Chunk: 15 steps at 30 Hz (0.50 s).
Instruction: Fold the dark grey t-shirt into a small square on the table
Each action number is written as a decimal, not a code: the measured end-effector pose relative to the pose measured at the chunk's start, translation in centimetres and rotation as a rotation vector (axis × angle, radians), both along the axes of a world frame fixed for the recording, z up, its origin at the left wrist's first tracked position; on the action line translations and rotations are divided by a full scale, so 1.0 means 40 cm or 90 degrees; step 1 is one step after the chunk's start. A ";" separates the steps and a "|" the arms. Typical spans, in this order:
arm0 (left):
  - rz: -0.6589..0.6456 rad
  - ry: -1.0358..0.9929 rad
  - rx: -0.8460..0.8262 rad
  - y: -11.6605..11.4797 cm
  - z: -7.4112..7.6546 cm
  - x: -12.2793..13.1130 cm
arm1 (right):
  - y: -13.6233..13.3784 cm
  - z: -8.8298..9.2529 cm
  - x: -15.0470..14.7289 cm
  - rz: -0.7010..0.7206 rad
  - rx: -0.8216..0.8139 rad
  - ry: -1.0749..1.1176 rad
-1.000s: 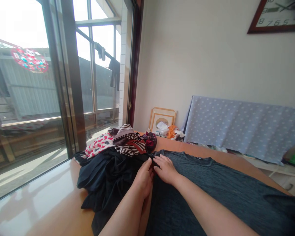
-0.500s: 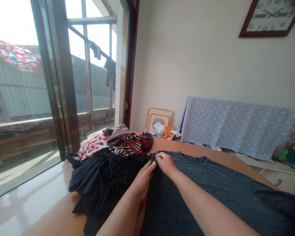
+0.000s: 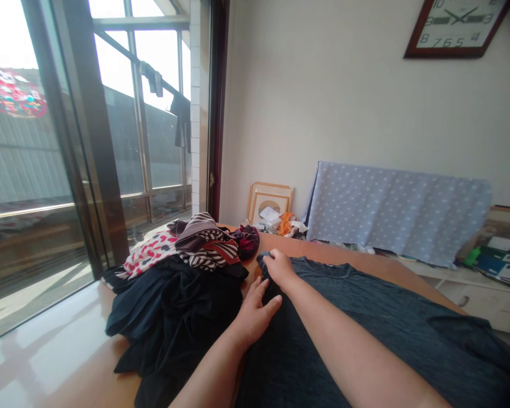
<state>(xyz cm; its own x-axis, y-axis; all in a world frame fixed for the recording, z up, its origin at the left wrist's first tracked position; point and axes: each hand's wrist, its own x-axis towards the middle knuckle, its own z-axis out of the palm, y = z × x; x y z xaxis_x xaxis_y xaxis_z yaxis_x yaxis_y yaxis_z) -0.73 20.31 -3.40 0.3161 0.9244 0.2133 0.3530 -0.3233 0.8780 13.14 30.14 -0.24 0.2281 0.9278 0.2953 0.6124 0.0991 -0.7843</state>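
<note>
A dark grey T-shirt (image 3: 391, 306) lies lengthwise toward the lower right; the right hand (image 3: 278, 269) pinches its upper edge, while the left hand (image 3: 255, 314) sits open just below.

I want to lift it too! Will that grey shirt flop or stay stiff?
Probably floppy: the grey T-shirt lies in soft wrinkles and bunches where the right hand pinches it. It looks thin, so it's likely light too.

Beyond my fingers (image 3: 267, 300) on the gray T-shirt (image 3: 365, 323), the orange wooden surface (image 3: 323, 246) gave room toward the wall (image 3: 323, 113); heaped black clothes (image 3: 174, 306) blocked my left.
</note>
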 end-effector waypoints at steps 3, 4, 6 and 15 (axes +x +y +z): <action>0.001 0.088 0.017 -0.010 -0.002 0.001 | -0.032 0.002 0.073 -0.115 0.052 0.077; -0.008 0.110 0.033 -0.014 -0.001 0.002 | -0.048 -0.004 0.101 -0.145 0.052 0.100; -0.023 0.144 0.069 -0.024 0.003 0.002 | -0.081 -0.026 0.155 -0.192 0.040 0.141; -0.116 0.227 0.178 -0.051 0.031 0.001 | -0.130 -0.101 0.278 -0.248 -0.038 0.257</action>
<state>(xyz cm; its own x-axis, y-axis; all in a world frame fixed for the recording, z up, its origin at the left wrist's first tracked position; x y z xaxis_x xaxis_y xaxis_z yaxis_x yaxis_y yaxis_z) -0.70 18.28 -2.17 0.5654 0.7705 0.2943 0.5320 -0.6133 0.5837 24.27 24.95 -4.29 0.6412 0.7648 0.0625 0.2449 -0.1268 -0.9612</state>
